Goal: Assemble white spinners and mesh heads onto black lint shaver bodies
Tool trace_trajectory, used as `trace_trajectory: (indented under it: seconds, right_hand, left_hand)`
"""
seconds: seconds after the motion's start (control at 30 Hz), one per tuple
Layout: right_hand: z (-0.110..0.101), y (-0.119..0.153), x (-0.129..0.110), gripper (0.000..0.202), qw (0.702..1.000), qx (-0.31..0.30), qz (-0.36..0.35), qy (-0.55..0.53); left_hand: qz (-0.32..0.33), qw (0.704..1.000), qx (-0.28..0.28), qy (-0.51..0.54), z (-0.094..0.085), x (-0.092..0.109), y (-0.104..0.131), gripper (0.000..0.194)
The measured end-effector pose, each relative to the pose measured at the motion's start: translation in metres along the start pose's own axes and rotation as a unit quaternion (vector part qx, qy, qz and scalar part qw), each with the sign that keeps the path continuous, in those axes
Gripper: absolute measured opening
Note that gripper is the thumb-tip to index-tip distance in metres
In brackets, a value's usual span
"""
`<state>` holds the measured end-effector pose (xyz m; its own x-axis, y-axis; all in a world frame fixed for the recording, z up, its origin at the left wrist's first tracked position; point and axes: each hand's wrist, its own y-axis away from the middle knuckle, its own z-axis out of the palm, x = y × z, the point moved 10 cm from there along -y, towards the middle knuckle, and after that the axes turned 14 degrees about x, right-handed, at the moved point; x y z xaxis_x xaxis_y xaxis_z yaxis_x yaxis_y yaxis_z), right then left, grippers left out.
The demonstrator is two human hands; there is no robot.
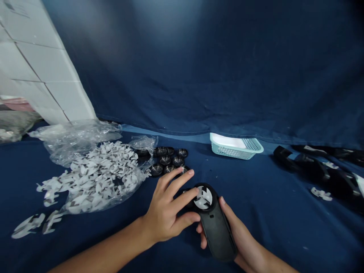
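Light is dim and soft, with a pale sheen on the blue curtain [213, 68]; black parts [315, 170] at right look blurred

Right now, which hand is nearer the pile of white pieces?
Left: the left hand is right of the white pile; the right hand is farther right, holding the black device.

The single head-worn camera faces forward and down (at close range) toward the left hand [162, 213] and the right hand [238, 226].

Nothing is legible; faint marks [17, 10] on white tiles [42, 62] are blurred.
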<state>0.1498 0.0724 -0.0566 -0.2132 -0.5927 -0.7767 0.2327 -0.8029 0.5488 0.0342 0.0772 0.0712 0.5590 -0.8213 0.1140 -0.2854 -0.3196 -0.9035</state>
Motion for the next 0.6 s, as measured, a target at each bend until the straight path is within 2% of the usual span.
trace_trajectory:
  seconds: [0.3, 0.6]
  right_hand:
    - [0.008, 0.004, -0.01, 0.066, 0.999, -0.009, -0.026, -0.035]
    - [0.004, 0.001, -0.001, 0.08, 1.0, -0.018, -0.009, -0.021]
  left_hand:
    - [0.004, 1.0, -0.017, 0.009, 0.004, 0.007, 0.0, 0.05]
    - [0.034, 0.999, -0.031, 0.014, 0.007, 0.015, 0.002, 0.054]
